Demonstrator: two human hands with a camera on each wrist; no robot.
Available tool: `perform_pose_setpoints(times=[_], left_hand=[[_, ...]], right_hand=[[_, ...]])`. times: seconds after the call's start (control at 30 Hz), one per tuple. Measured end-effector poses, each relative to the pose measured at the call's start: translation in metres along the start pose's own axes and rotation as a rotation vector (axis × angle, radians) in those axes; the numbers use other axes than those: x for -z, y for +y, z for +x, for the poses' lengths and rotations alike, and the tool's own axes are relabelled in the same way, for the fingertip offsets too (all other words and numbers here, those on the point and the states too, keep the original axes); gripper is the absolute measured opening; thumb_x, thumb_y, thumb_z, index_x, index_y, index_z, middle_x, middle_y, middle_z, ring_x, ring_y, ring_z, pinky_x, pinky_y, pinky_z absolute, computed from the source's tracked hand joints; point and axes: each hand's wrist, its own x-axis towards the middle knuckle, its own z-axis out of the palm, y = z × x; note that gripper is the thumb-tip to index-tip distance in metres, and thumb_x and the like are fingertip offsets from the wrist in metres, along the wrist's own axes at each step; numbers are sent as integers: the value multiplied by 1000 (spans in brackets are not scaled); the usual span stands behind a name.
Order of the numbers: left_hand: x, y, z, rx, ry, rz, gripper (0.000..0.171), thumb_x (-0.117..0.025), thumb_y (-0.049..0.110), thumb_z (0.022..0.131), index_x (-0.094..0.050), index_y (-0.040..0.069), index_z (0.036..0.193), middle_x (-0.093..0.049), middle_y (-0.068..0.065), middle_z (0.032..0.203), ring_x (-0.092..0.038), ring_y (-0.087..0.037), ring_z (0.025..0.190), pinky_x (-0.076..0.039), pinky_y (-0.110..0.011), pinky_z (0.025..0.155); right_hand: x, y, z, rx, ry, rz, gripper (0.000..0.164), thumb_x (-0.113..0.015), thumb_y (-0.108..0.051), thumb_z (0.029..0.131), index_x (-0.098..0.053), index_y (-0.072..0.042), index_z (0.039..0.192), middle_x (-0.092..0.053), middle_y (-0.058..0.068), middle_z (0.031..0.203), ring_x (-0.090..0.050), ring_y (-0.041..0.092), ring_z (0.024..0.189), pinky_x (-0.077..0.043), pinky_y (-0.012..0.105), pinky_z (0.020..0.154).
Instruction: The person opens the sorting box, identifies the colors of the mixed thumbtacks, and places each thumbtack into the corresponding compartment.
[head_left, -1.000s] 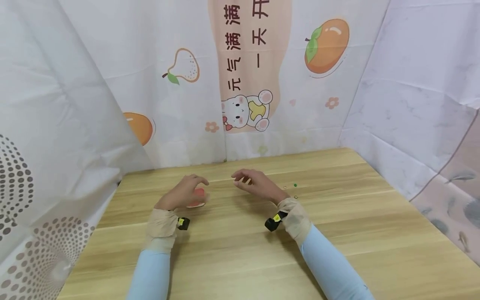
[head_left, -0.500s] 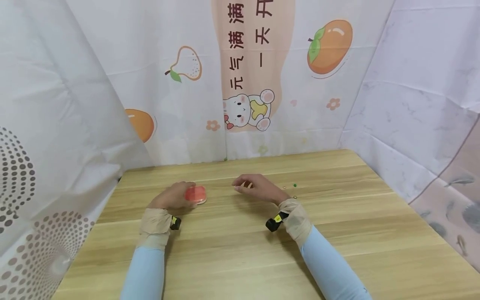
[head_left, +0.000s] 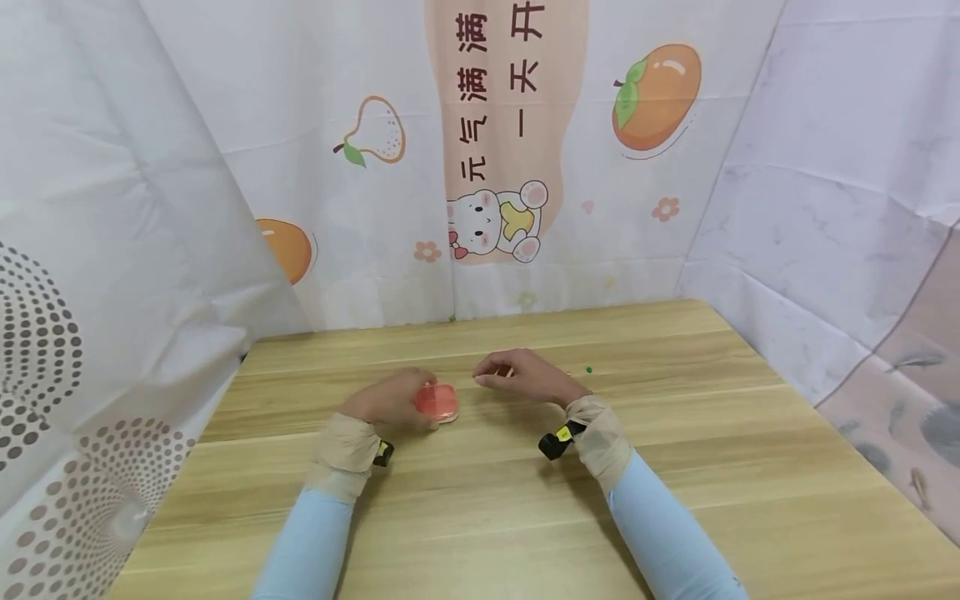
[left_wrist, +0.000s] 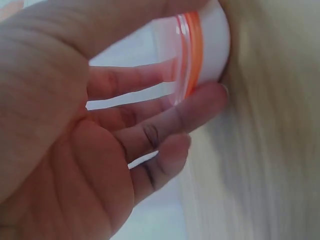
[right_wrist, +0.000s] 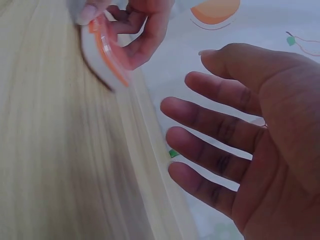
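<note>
"Where's the box (head_left: 437, 402)?"

"In the left hand (head_left: 392, 400), clamped between thumb and fingers; the right hand (head_left: 531, 377) hovers near it, fingers apart, holding nothing."

"What could go wrong?"

"A loose pinch might let its glossy rim slip."

Above and beyond the left grip (head_left: 392, 400) and right grip (head_left: 527, 375), the printed curtain (head_left: 300, 50) is displaying dark lettering: "元气满满" (head_left: 472, 85) and, beside it, "一天开" (head_left: 523, 77).

Fruit-printed curtain (head_left: 495, 158) beyond the fingers (right_wrist: 205, 117)
Wood-grain worktop (head_left: 465, 500) beneath them; tiny green piece (head_left: 588, 369) right of the right fingers.
</note>
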Motion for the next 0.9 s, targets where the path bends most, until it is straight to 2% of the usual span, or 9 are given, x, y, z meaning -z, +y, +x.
perform_pose_setpoints(times=[0.17,0.33,0.5,0.7,0.77,0.9], left_hand=[[-4,19,8,-44,-18,26,71,-80,38,76,-53,-3,128,-57,-10,117,-54,-19,97,-44,-30,81],[-4,34,11,-51,-41,38,71,-79,42,76,-53,0,127,-54,-6,114,-52,-16,93,-44,-26,79],[-4,46,11,-71,-76,41,75,-79,46,76,-52,1,130,-53,-5,114,-54,-16,95,-44,-24,81],[-6,54,11,-69,-76,30,78,-80,51,74,-53,4,129,-53,-2,113,-54,-15,95,-44,-23,79],[-9,56,11,-77,-85,-4,80,-81,53,71,-53,4,128,-54,-1,109,-55,-15,93,-44,-23,77],[-14,57,11,-101,-108,-44,77,-83,54,68,-55,6,122,-53,1,103,-53,-12,90,-45,-21,73]], right_hand=[[6,-2,1,-19,8,18,24,-59,-44,97,-68,-29,113,-66,-17,103,-58,8,94,-47,29,82],[11,-3,3,-22,7,19,26,-59,-44,96,-69,-27,113,-67,-16,101,-58,11,93,-47,30,81],[15,-4,4,-29,-8,12,30,-60,-43,96,-69,-21,114,-67,-16,101,-58,12,94,-47,31,81],[16,-8,5,-17,-1,21,27,-60,-44,96,-69,-24,112,-68,-10,103,-59,11,94,-47,31,82],[14,-10,0,-2,-20,16,27,-61,-41,96,-69,-22,113,-68,-9,104,-59,12,94,-47,31,81],[8,-15,-18,24,-109,-24,24,-64,-32,95,-69,-18,114,-67,-10,105,-59,13,92,-48,30,79]])
